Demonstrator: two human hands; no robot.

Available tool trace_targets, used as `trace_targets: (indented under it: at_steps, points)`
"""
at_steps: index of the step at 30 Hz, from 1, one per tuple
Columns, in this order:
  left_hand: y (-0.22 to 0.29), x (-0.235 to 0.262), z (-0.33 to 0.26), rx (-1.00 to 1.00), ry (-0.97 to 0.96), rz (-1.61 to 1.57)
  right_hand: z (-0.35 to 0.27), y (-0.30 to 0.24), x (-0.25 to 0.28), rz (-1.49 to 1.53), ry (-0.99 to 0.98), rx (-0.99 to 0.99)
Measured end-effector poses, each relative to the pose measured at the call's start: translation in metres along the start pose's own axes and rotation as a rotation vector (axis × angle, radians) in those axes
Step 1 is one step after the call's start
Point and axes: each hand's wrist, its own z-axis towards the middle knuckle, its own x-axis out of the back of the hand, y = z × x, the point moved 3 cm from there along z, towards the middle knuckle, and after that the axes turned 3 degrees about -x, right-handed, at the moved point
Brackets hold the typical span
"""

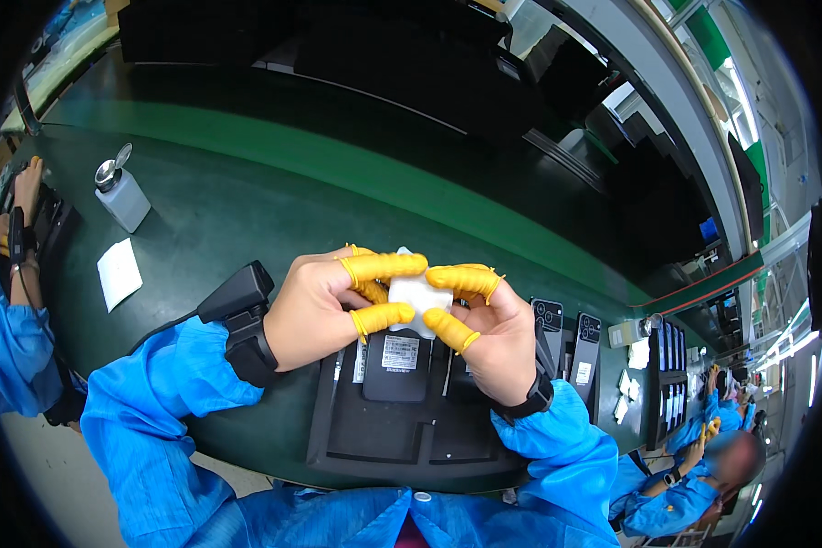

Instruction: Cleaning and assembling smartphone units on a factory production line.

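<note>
A crumpled white wipe (420,300) is pinched between my two hands above a black tray (370,443). My left hand (324,297) grips its left side, and my right hand (489,320) grips its right side. Yellow finger cots cover the thumbs and several fingers of both. Just below the wipe, a dark phone (395,379) with a white label lies in a tray compartment, its upper end partly hidden by the hands. My right hand and wrist hide part of the tray's right side.
Right of the tray lie two phones, one grey (548,315) and one labelled (586,352). A pump bottle (123,196) and a white cloth (119,274) are at the left. A co-worker's hand (27,192) shows at far left; another person (685,484) sits at right.
</note>
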Motion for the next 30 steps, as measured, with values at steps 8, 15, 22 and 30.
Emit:
trace_targets:
  at_steps: [8, 15, 22, 30]
  points:
    - [0.007, -0.005, -0.007, -0.058, 0.077, 0.230, 0.000, 0.000, -0.002, -0.394, 0.064, 0.110]
    - [0.002, -0.005, -0.008, -0.197, 0.159, 0.292, 0.000, -0.002, 0.000, -0.616, 0.119, 0.278]
    - [0.015, -0.005, -0.008, -0.150, 0.200, 0.285, 0.004, -0.010, 0.006, -0.633, 0.064, 0.260]
    - [0.010, -0.009, -0.009, 0.135, -0.035, -0.003, 0.008, 0.000, 0.019, 0.043, -0.167, -0.261]
